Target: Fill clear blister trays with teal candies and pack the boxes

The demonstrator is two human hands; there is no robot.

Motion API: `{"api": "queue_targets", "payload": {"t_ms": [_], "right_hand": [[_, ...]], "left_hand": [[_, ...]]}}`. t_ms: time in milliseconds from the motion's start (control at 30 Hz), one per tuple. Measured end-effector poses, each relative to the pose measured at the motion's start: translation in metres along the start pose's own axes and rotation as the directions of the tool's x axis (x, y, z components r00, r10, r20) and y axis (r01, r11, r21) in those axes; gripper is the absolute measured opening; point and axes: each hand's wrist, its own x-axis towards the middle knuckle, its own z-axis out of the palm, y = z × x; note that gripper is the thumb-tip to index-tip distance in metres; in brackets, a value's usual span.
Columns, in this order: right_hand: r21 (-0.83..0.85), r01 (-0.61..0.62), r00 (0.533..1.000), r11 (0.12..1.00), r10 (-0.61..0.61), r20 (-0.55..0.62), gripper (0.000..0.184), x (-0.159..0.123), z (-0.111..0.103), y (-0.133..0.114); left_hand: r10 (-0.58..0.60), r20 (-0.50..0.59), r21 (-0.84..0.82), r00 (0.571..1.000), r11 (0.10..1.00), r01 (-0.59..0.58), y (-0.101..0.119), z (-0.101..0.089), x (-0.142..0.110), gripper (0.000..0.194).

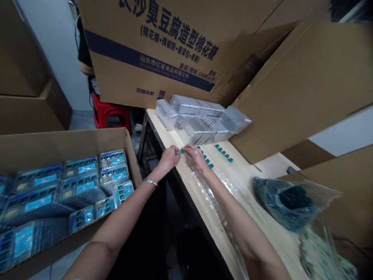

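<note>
Nearest, R side, a plastic bag [266, 206] of dk green pcs sits on the wood surface [244, 175]; an open carton [127, 136] of blister packs [86, 186] stands L. Farther on, at the surface's edge, worker's L hand [169, 159] and R hand [196, 156] meet at a small green pc [182, 151]. L grip curled, R reaching over; can't tell if either is closed on it. Risk: a fumble this nr the edge could drop the pc; R wrist could knock the loose green rows [223, 152] askew. Beyond: stacked clear trays [198, 105], printed box [157, 42] in bkgd.
</note>
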Motion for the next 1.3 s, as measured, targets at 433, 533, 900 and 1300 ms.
{"api": "queue_targets", "payload": {"t_ms": [433,533,900,1300], "right_hand": [[-0.007,0.030,0.993,1.000,-0.029,0.116,0.025,0.014,0.011,0.014],[0.038,-0.058,0.998,0.998,0.057,0.028,0.026,0.007,0.005,0.010],[0.219,-0.035,0.997,0.975,0.051,-0.066,0.020,-0.020,-0.026,-0.076],[0.574,-0.246,0.935,0.781,0.348,-0.073,0.017,-0.042,-0.020,-0.077]], "left_hand": [[-0.147,0.049,-0.581,0.988,0.801,0.148,-0.001,-0.004,-0.002,0.006],[-0.140,0.174,-0.732,0.975,0.644,0.223,0.003,-0.014,-0.012,0.014],[-0.042,0.530,-0.844,0.847,-0.120,0.522,0.022,-0.039,-0.052,0.027],[-0.093,0.496,-0.867,0.864,0.011,0.499,0.029,-0.040,-0.086,0.010]]}}
